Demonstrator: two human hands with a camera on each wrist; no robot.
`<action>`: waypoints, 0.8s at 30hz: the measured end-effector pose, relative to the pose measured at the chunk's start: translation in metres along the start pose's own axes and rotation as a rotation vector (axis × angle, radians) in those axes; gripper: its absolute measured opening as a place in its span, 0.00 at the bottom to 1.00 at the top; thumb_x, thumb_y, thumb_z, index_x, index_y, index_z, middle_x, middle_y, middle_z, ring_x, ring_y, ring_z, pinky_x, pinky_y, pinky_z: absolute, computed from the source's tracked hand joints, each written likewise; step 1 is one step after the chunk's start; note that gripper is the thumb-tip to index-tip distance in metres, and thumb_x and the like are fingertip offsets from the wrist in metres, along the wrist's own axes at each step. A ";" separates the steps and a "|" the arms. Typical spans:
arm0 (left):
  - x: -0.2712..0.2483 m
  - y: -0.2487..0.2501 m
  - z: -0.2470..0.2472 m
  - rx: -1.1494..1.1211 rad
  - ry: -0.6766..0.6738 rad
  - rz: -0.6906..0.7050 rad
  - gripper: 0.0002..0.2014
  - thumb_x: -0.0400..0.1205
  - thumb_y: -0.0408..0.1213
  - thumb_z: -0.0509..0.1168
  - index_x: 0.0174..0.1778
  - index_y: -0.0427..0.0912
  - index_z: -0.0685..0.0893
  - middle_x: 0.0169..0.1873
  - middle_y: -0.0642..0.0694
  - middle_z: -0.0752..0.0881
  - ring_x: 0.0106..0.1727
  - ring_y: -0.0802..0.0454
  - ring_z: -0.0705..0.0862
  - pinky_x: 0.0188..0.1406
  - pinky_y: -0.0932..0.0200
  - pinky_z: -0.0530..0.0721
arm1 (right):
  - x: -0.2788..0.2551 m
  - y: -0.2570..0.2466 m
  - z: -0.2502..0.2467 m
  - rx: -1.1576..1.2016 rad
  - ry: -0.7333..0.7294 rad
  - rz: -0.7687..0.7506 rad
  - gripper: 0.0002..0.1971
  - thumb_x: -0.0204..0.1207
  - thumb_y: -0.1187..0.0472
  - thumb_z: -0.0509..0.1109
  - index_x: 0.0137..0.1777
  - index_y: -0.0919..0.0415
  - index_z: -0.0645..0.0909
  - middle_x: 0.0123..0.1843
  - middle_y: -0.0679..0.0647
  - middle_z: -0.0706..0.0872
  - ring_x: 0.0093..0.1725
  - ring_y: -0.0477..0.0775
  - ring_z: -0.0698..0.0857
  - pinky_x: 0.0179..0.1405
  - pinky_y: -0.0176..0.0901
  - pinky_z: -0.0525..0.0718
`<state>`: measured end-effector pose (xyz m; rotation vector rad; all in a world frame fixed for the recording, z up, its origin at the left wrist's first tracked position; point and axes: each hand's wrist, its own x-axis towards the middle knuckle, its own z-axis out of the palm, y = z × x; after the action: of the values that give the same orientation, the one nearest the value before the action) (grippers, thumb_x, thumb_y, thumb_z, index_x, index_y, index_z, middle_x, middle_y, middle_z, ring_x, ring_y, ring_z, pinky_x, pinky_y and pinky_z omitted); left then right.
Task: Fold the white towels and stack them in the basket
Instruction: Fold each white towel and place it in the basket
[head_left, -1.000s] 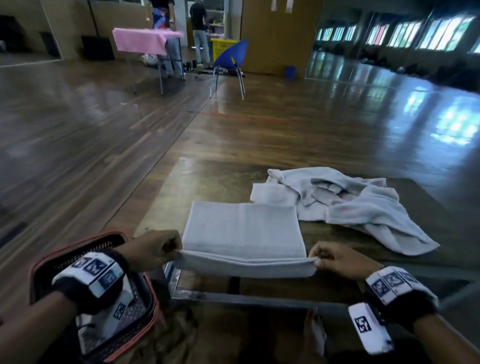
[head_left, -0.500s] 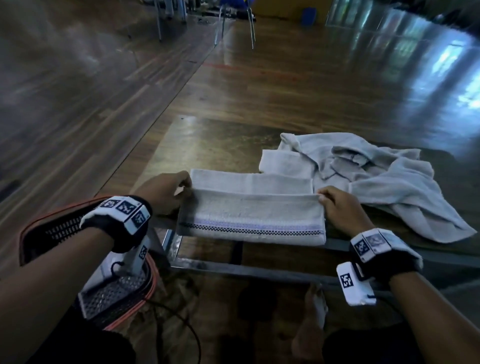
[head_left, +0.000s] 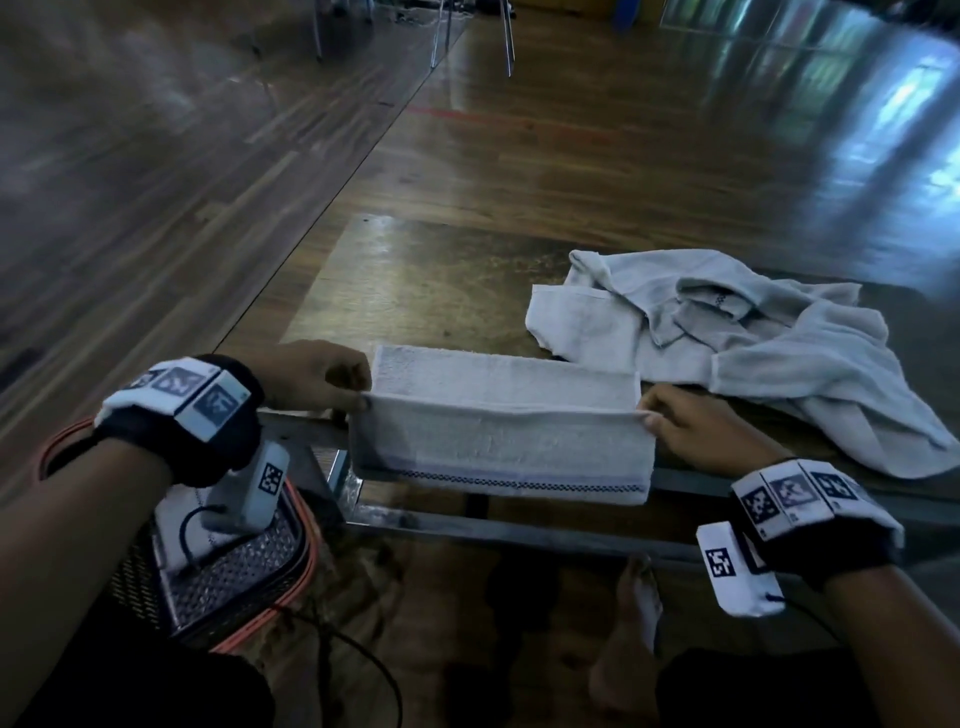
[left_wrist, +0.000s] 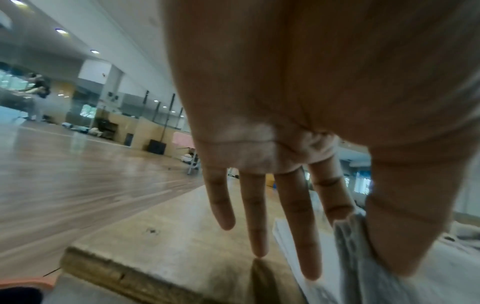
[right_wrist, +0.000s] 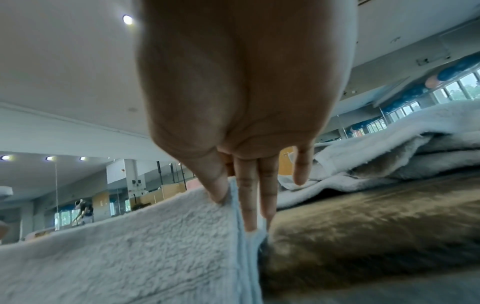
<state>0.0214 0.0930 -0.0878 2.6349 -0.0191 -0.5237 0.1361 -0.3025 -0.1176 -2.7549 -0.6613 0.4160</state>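
**Pinching both ends of the half-folded towel at the table edge**

Holding the folded towel (head_left: 498, 447) by its two short ends, the person had it right at the near edge of the wooden table (head_left: 431, 280), front flap hanging a bit over the edge with the dark checkered stripe along the bottom. The left hand (head_left: 317, 376) had the left end pinched between thumb and forefinger; the wrist cam showed the other three fingers (left_wrist: 259, 216) hanging straight down toward the tabletop, not gripping anything. The right hand (head_left: 696, 431) did the same thing on the right end: thumb and first finger nipped the top corner while the rest of the fingers (right_wrist: 265, 185) pointed down alongside the folded layers.

A back layer of the same towel stood up a little behind the front flap, so it looked like a fold in progress, though the wrist views were blurry enough that I couldn't count the layers.

The pile of unfolded towels (head_left: 753, 343) sat crumpled on the table to the right, just behind the right hand and touching the far corner of the folded one as far as I could tell.

The basket (head_left: 244, 571), black mesh with an orange rim, was down on the floor to the left, below the left wrist, with something white lying in it.
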 end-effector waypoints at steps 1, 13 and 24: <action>0.003 -0.003 -0.004 -0.062 0.016 -0.005 0.05 0.78 0.42 0.68 0.44 0.46 0.80 0.42 0.48 0.86 0.47 0.49 0.83 0.47 0.56 0.76 | 0.003 -0.002 -0.004 0.024 0.009 0.018 0.03 0.80 0.55 0.61 0.46 0.50 0.75 0.47 0.52 0.86 0.48 0.56 0.83 0.52 0.52 0.80; 0.052 -0.012 0.007 0.086 0.285 0.011 0.06 0.80 0.36 0.66 0.51 0.43 0.80 0.56 0.43 0.83 0.58 0.44 0.80 0.54 0.51 0.77 | 0.050 -0.007 -0.001 -0.104 0.170 0.069 0.04 0.78 0.58 0.63 0.47 0.55 0.79 0.55 0.56 0.82 0.59 0.59 0.79 0.60 0.60 0.76; 0.062 -0.004 0.013 0.237 0.190 -0.058 0.07 0.81 0.38 0.62 0.53 0.44 0.77 0.57 0.44 0.80 0.57 0.43 0.78 0.59 0.44 0.76 | 0.051 -0.007 0.009 -0.255 0.152 0.045 0.08 0.77 0.56 0.63 0.52 0.55 0.80 0.60 0.55 0.79 0.62 0.58 0.76 0.58 0.54 0.72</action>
<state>0.0743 0.0847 -0.1223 2.9139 0.0581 -0.3027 0.1743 -0.2704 -0.1340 -3.0080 -0.6559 0.1356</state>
